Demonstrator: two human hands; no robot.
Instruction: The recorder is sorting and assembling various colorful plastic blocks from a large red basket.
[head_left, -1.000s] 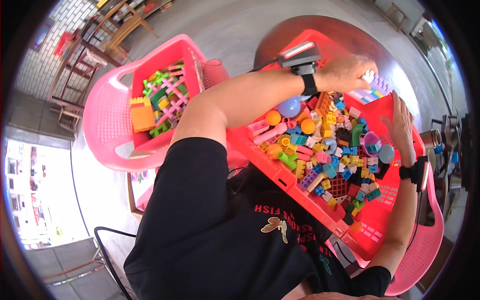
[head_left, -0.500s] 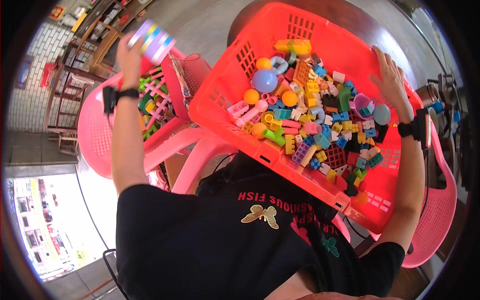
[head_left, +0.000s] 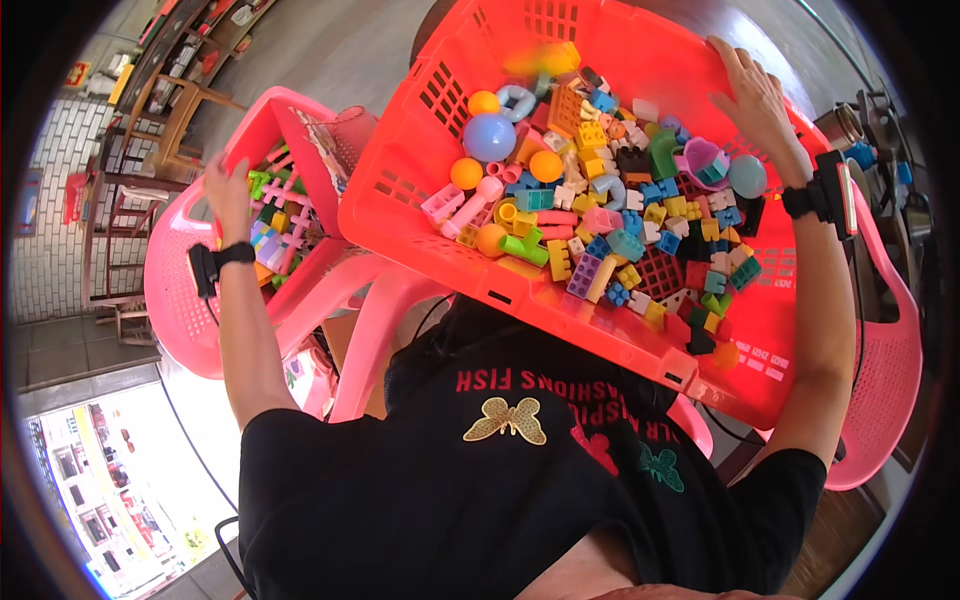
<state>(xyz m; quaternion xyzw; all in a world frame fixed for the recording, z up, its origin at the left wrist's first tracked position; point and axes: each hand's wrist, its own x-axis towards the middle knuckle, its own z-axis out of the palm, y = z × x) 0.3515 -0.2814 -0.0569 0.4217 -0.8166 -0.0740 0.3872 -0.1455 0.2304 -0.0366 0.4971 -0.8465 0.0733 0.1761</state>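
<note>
A large red plastic basket [head_left: 600,335] leans tilted in front of me, heaped with colourful toy blocks [head_left: 625,220] and several balls. My right hand [head_left: 755,105] grips its far right rim, thumb on the inner side and fingers along the edge. To the left, my left hand [head_left: 228,190] hovers over the outer side of a smaller red container [head_left: 318,155], empty, its fingers loosely apart. Inside that container lie a purple, white and yellow block stack [head_left: 268,245] and pink and green toy pieces [head_left: 292,195].
The smaller container sits on a pink plastic chair [head_left: 180,300]. Another pink chair [head_left: 885,400] stands at my right. Behind the basket is a round dark table [head_left: 432,30]. Wooden chairs [head_left: 180,125] line the far left, and a dark cable [head_left: 190,440] hangs at the lower left.
My left hand has come down and let go of the purple striped block stack, which now lies in the smaller container. The view has shifted; my right hand stays on the basket's rim.
</note>
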